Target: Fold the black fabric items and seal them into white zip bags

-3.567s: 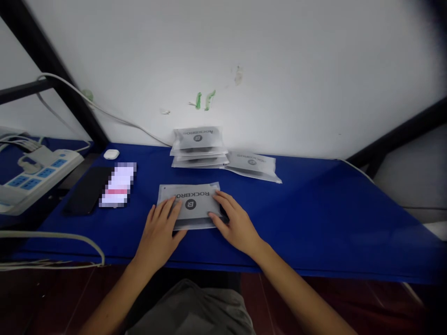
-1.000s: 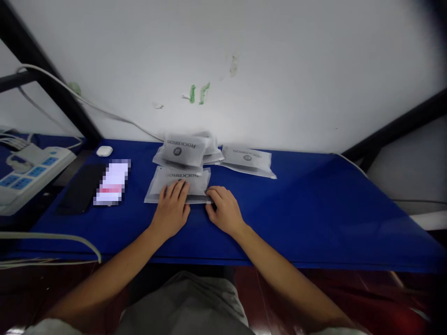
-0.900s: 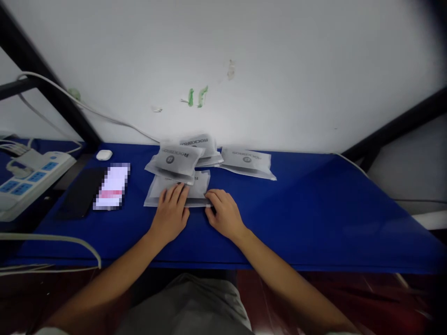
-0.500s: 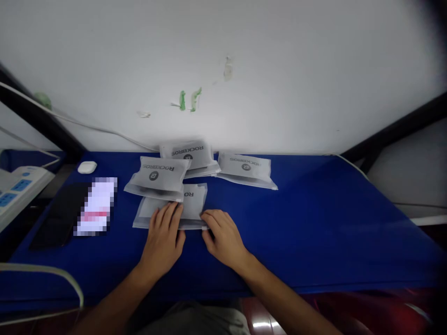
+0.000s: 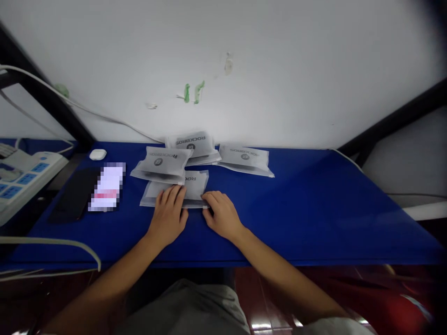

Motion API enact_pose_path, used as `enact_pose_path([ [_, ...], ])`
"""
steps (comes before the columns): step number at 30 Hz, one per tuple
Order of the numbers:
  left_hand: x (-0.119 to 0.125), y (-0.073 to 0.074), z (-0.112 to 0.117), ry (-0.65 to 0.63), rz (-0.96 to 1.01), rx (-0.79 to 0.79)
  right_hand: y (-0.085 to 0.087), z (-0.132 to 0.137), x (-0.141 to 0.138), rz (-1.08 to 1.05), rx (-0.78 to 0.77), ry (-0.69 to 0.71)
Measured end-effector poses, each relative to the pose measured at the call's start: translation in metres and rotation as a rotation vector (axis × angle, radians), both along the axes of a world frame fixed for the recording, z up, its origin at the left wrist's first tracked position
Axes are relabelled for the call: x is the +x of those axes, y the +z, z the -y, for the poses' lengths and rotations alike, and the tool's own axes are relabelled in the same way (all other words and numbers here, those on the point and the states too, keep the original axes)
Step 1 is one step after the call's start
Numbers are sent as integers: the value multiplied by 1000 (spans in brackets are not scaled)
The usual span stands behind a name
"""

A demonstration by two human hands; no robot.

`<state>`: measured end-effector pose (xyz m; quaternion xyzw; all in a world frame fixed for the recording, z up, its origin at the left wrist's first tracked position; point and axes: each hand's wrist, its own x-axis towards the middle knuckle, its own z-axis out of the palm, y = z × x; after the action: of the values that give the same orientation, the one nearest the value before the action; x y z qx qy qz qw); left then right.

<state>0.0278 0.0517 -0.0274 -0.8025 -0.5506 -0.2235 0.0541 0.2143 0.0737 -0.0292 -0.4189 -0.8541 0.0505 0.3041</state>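
A frosted zip pouch [image 5: 196, 184] with dark lettering lies nearest me, near the table's front. Across its near edge rests my left hand [image 5: 169, 217], fingers extended and lying flat on the plastic. My right hand [image 5: 223, 215] pinches the pouch's near right corner, at the end of the zip, between thumb and fingers. A second pouch [image 5: 164, 163] marked ROCKBROS overlaps the first one's upper left part. Behind lie another ROCKBROS pouch [image 5: 194, 143] and, to its right, one more pouch [image 5: 243, 159]. What the pouches contain cannot be made out.
On the left of the blue tabletop [image 5: 307, 209] lie a black phone [image 5: 75, 195], a blurred-out lit screen [image 5: 107, 187] and a white earbud case [image 5: 98, 154]. A white power strip [image 5: 38, 172] stands beyond them. A pale cable [image 5: 52, 240] loops at the lower left. A white wall [image 5: 279, 79] rises behind.
My view has tilted downward, so the table and pouches appear higher in the picture. Both hands stay at the same pouch, in nearly the same pose.
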Motion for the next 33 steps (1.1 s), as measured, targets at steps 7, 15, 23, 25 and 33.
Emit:
enact_pose_path([
  [7,0,1,-1,8,-5,15,-2,-1,-1,21,-7,-17],
  [15,-1,0,0,10,10,9,1,2,-2,13,-10,-4],
  [23,2,1,-1,8,17,38,5,-1,-3,2,-31,12],
  [25,1,2,-1,-14,29,71,5,-1,-2,-7,-20,10],
  [33,-2,5,1,-142,52,198,9,6,4,-56,89,-48],
])
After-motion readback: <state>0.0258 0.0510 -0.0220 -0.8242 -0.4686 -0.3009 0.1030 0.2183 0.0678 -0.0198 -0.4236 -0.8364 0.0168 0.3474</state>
